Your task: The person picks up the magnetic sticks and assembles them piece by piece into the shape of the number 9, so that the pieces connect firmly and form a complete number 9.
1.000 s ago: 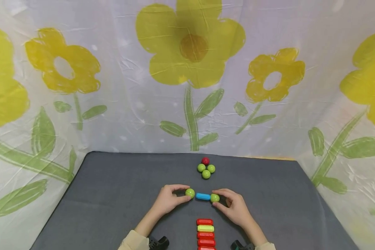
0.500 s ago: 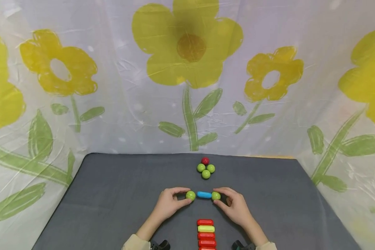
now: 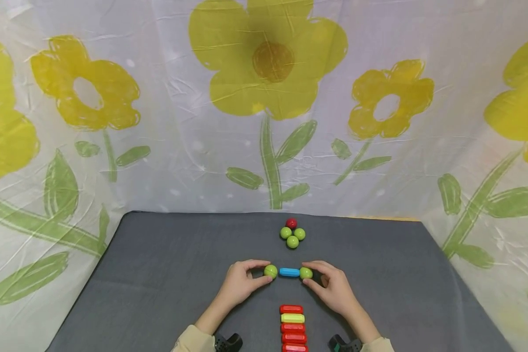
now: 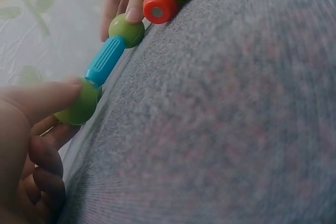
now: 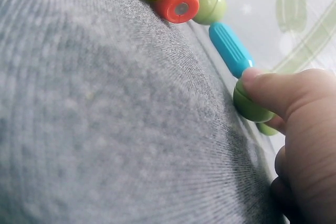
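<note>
Head: fingers (image 3: 262,281) pinch green balls (image 3: 270,272) flanking a blue rod (image 3: 289,272).

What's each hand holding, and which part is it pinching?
The left hand pinches one green ball, and the right hand pinches another green ball, which touches the blue stick. Each pinch is at the ball's near and far sides.

We see a blue rod (image 3: 289,272), green balls (image 3: 292,242), a red ball (image 3: 292,223), red rods (image 3: 294,338) and a yellow rod (image 3: 292,318). Yellow, green-stemmed flowers (image 3: 273,61) pattern our pale backdrop (image 3: 180,161); the desk (image 3: 171,274) is dark grey.
</note>
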Demonstrator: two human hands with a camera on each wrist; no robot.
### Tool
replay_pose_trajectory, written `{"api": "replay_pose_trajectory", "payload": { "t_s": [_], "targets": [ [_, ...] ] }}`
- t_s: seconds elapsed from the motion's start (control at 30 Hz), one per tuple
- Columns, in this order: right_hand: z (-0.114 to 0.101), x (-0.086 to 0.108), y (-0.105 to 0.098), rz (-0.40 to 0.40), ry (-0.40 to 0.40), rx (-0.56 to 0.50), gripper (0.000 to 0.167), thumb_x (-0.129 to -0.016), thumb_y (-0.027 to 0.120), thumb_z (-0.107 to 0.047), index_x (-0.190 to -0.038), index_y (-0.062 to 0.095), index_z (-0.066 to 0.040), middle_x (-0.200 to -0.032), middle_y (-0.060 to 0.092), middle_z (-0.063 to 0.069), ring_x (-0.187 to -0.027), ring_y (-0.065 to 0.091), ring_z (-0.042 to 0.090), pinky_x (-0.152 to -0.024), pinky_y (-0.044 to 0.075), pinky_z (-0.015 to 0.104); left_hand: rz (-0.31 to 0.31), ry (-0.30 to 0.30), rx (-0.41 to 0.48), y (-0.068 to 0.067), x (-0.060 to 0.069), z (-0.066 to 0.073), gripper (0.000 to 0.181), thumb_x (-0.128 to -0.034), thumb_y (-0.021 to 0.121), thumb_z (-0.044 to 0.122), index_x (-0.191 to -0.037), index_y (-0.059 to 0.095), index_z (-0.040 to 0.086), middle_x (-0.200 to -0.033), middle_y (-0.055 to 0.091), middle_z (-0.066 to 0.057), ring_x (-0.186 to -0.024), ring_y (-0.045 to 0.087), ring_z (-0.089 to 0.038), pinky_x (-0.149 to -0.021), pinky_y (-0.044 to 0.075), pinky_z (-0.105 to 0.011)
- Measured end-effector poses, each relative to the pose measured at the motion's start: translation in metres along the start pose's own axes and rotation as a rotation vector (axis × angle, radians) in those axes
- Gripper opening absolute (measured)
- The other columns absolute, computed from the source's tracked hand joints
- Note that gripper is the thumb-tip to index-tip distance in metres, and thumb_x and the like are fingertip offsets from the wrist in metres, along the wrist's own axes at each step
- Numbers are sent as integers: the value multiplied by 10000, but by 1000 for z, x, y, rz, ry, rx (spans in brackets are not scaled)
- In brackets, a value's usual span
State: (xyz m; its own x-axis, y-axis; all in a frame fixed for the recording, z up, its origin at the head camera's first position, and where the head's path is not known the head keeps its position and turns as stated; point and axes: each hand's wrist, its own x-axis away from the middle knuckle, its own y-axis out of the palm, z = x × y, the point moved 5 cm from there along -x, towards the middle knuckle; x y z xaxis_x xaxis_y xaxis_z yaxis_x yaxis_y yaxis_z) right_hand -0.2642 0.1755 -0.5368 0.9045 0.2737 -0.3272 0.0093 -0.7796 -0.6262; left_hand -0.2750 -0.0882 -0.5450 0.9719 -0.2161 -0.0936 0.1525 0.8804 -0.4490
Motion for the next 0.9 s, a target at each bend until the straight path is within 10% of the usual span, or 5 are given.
{"api": "replay_pose_trajectory", "payload": {
  "t_s": [0.9],
  "targets": [
    [-3, 0, 1, -5, 14, 26, 379, -896, 877, -178, -1262, 782, -162, -1180, 746, -38, -523, 327, -26, -516, 348, 194, 24, 66, -131, 3, 0, 3, 373, -891, 882, 310, -1233, 807, 180, -1163, 786, -29, -460, 411, -28, -460, 374, -235]
  ]
}}
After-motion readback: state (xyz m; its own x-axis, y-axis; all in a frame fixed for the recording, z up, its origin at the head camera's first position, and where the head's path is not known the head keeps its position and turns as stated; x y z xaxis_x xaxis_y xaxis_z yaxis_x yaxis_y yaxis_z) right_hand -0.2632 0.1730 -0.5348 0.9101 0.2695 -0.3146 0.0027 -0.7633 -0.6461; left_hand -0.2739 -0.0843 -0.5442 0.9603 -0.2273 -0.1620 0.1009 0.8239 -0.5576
